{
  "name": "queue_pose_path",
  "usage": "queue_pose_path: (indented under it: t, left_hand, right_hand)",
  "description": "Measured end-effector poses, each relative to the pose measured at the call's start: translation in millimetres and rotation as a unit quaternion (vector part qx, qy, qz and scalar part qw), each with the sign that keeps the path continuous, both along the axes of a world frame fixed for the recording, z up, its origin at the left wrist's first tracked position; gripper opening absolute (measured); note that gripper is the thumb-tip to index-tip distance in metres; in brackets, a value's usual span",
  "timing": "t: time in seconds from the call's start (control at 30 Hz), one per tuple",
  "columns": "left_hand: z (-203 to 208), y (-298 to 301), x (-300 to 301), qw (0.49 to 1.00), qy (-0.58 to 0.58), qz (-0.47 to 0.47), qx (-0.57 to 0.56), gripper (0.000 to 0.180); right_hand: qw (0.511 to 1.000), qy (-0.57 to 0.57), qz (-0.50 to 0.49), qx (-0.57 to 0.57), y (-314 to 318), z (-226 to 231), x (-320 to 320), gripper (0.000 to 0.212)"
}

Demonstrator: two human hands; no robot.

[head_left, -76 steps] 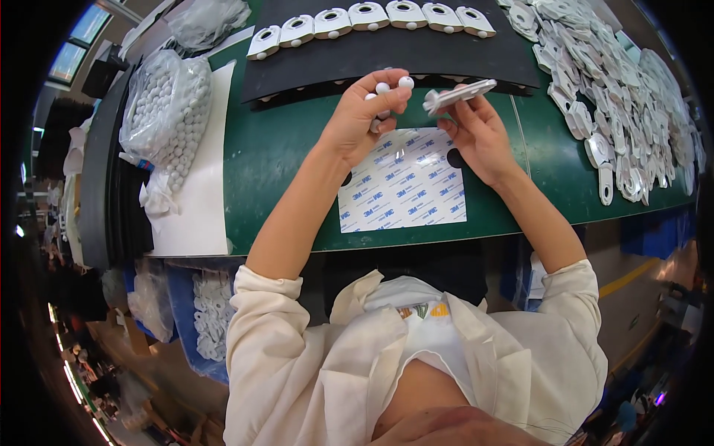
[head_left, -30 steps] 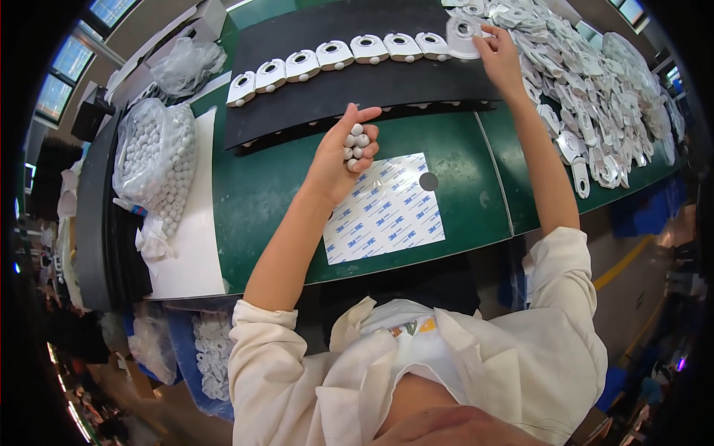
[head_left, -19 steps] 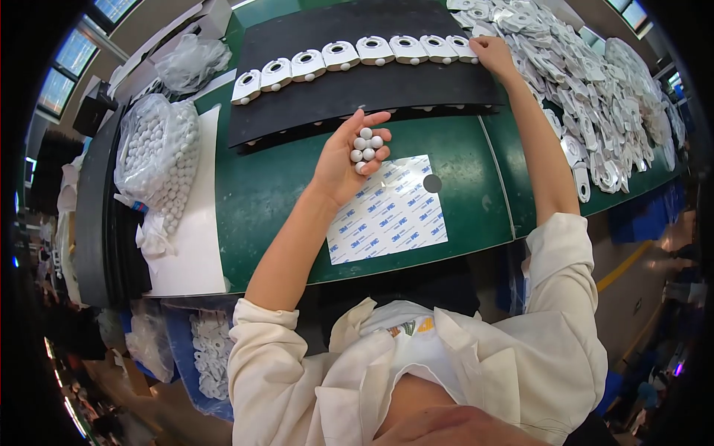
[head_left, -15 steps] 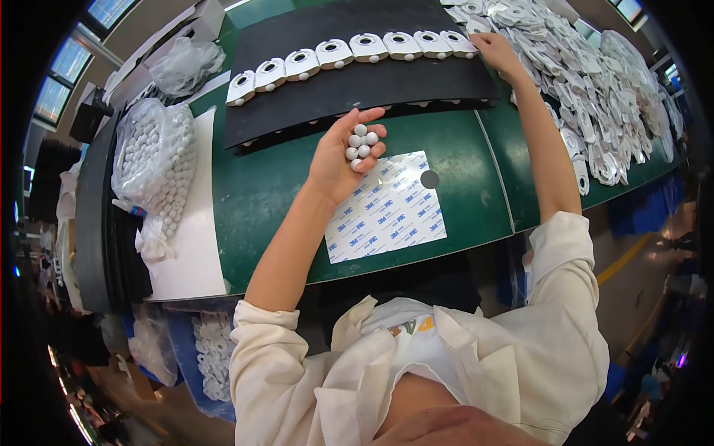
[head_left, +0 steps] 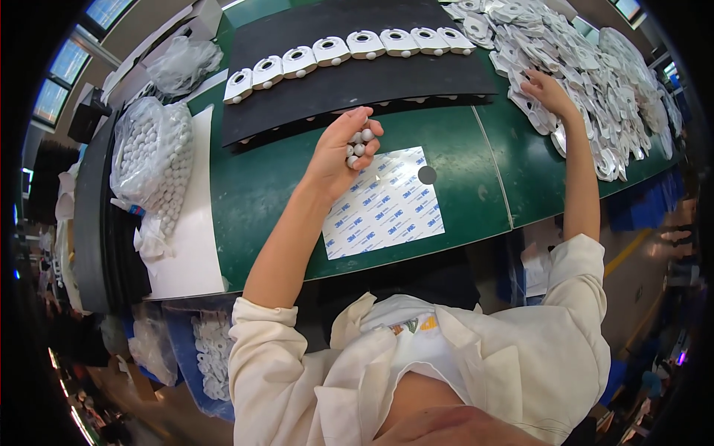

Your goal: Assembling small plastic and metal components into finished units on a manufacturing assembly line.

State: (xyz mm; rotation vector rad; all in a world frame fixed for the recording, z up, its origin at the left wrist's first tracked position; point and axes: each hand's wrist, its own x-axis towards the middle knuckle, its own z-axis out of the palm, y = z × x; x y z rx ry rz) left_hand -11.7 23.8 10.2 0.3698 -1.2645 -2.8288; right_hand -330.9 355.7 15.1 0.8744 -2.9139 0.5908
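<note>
Several small white balls (head_left: 358, 151) rest in my left hand (head_left: 332, 152), its fingers curled up around them above the green table. My right hand (head_left: 549, 92) is over the near left side of a big heap of white plastic parts (head_left: 587, 82); its fingers are apart and nothing shows between them. Ahead of my left hand, a row of white rounded housings (head_left: 331, 50), each with a dark-ringed hole, stretches across a black foam sheet (head_left: 312, 97). White balls sit along the near edge of these housings.
Below my left hand lies a white sheet with blue print (head_left: 387, 204), a dark grey disc (head_left: 426, 175) at its edge. On the left, a clear bag of white balls (head_left: 152, 152) rests on a white board (head_left: 197, 245). Another crumpled plastic bag (head_left: 184, 65) lies behind it.
My right hand has left the right end of the housing row and moved right and nearer to me, to the heap. My left hand's fingers have curled further over the balls.
</note>
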Motion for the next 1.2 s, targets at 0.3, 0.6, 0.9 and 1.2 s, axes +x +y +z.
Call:
queue_pose_path:
  t: [0.3, 0.6, 0.9, 1.2]
  left_hand:
    - [6, 1, 2, 1.000, 0.019, -0.001, 0.016, 0.036]
    - [2, 1, -1, 0.996, 0.076, 0.007, 0.044, 0.031]
    - [-2, -7, -2, 0.997, 0.043, 0.052, 0.039, 0.025]
    - [-5, -9, -5, 0.996, 0.074, 0.053, 0.017, 0.029]
  right_hand:
    - [0.997, -0.005, -0.011, -0.077, -4, 20, 51, 0.030]
    - [0.800, -0.246, 0.009, -0.548, -51, 29, 131, 0.034]
    - [0.834, -0.333, 0.223, -0.380, -120, 31, 222, 0.018]
    - [0.826, -0.370, 0.227, -0.360, -153, -16, 262, 0.015]
